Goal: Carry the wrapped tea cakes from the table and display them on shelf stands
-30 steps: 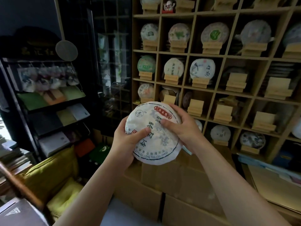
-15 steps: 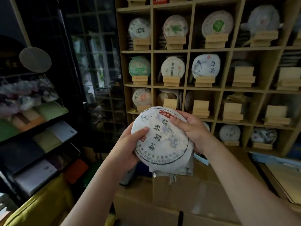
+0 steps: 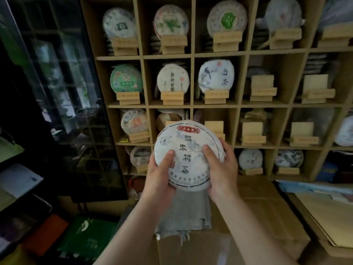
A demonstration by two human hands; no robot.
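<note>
Tea cake (image 3: 188, 155): upright, face toward me, held up before the shelf's (image 3: 217, 54) third row.
Left hand (image 3: 159, 176): I grip its lower left rim, thumb on the face.
Right hand (image 3: 221, 169): I grip its right rim, thumb on the face.
Stand (image 3: 214, 128): just behind the cake's top edge, seemingly empty.
Cloth (image 3: 186, 213): hangs below the cake.

The tea cake (image 3: 188, 155), held between the left hand (image 3: 159, 175) and right hand (image 3: 221, 169), is positioned before the shelf (image 3: 193, 105), above a cloth (image 3: 185, 215) draped on cartons (image 3: 248, 236).
</note>
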